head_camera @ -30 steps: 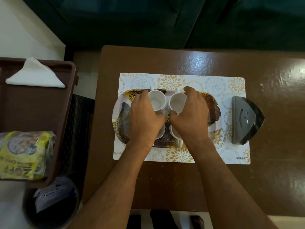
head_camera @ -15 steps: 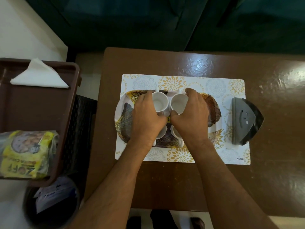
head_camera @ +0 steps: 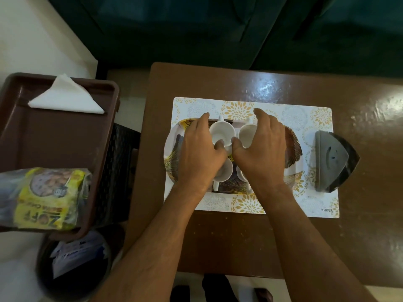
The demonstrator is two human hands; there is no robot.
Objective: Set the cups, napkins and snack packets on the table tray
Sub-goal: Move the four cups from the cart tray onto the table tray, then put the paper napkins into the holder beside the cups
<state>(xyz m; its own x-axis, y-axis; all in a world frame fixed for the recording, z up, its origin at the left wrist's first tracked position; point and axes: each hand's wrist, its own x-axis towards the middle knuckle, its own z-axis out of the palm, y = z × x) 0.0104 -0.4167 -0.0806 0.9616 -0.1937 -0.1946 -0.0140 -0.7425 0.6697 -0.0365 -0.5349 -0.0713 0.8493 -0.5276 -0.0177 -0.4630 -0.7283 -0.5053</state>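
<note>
An oval gold-patterned tray (head_camera: 294, 147) lies on a floral placemat (head_camera: 290, 110) on the brown table (head_camera: 239, 236). Two white cups stand at the tray's far side, the left cup (head_camera: 221, 132) and the right cup (head_camera: 247, 135). Two more cups (head_camera: 224, 171) sit nearer me, mostly hidden under my palms. My left hand (head_camera: 199, 155) hovers over the left cup with its fingers spread and the thumb at the rim. My right hand (head_camera: 262, 149) is spread over the right cup. A white napkin (head_camera: 65, 99) and a yellow snack packet (head_camera: 48, 197) lie in a brown tray (head_camera: 54, 140) at the left.
A dark grey napkin holder (head_camera: 333, 162) stands on the placemat's right end. A dark bin (head_camera: 74, 264) with papers sits on the floor below the brown tray. A dark green sofa (head_camera: 218, 29) runs behind the table.
Both hands were closed around the two far cups. Their fingers have now spread and loosened, and the cups stand on the tray.
</note>
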